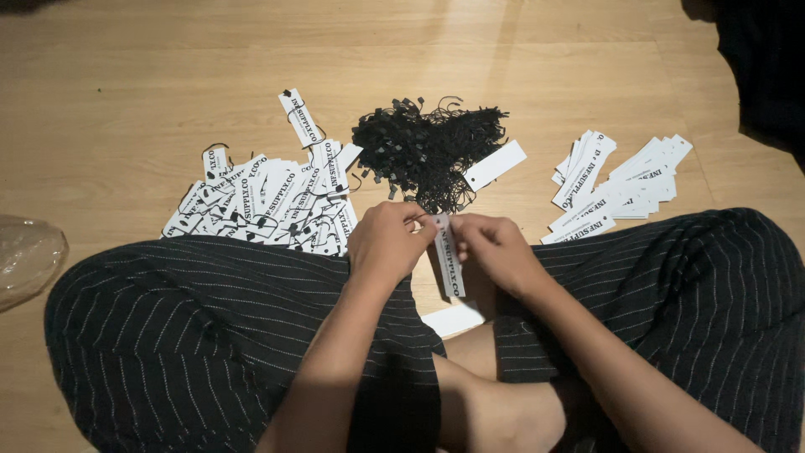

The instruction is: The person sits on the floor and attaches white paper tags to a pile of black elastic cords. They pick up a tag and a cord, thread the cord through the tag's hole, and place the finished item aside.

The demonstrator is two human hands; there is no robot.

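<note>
I sit cross-legged on a wooden floor in dark pinstriped shorts. My right hand (500, 249) pinches the top of a narrow white paper tag (450, 258) with black print, held upright between my knees. My left hand (387, 239) is closed at the tag's top edge, fingers pinching a thin black string there. Just beyond my hands lies a tangled heap of black strings (428, 149). A pile of white tags with strings attached (268, 197) lies to the left, and a fanned stack of plain white tags (616, 184) lies to the right.
A crumpled clear plastic bag (25, 256) lies at the far left. One blank white tag (495, 164) rests against the string heap, and another white piece (453, 319) lies on the floor by my legs. Dark fabric (763, 67) fills the upper right corner.
</note>
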